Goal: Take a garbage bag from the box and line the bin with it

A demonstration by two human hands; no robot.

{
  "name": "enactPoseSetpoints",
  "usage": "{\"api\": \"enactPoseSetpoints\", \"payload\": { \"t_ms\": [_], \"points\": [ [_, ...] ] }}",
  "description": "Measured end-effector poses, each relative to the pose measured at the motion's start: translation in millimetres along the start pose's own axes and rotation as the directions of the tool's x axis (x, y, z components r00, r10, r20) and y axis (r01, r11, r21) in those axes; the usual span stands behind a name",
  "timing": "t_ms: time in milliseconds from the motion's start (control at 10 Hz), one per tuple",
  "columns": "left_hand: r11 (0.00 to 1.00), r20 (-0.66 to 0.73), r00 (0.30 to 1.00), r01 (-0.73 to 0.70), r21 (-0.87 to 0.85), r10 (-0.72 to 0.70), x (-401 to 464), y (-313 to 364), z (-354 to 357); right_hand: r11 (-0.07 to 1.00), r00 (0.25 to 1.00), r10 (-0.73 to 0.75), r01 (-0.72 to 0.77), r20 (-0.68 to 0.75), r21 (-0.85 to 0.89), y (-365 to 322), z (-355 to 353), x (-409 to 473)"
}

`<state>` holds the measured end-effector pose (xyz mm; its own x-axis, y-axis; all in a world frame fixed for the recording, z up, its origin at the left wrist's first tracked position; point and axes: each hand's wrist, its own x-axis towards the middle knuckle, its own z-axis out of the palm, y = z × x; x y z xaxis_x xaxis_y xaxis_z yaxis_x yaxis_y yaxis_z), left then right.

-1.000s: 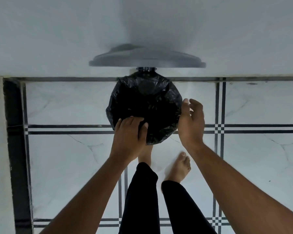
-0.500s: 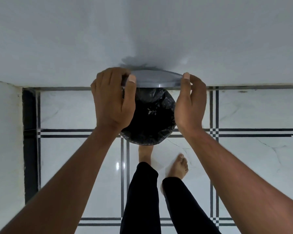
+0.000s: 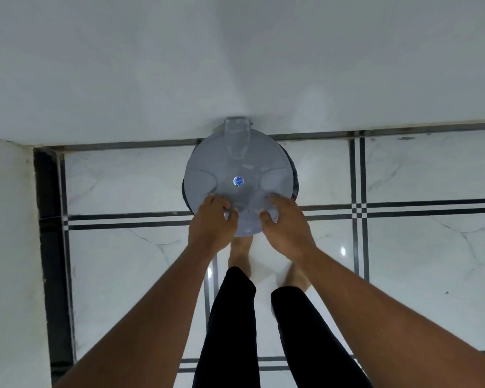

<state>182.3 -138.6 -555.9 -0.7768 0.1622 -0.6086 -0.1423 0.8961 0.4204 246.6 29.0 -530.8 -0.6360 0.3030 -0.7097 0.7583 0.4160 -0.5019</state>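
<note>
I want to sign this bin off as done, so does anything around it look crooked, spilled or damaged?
Nothing stands out. The grey lid lies flat over the bin, both hands resting on its near edge. A thin black strip of garbage bag shows evenly past the rim. The tiled floor shows no spills.

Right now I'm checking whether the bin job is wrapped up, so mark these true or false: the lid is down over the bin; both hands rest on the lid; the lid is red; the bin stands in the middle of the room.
1. The lid is down over the bin: true.
2. The left hand and right hand rest on the lid: true.
3. The lid is red: false, it is grey.
4. The bin stands mid-room: false, it is against the wall.
</note>
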Motion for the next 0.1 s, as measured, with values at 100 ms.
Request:
{"api": "enactPoseSetpoints", "payload": {
  "t_ms": [100],
  "points": [
    [0.984,-0.029,0.999,0.023,-0.176,-0.028,-10.6,31.2,-22.9,0.970,0.986,0.035,0.006,-0.161,0.242,-22.7,-23.5,-12.2]
  ]
}}
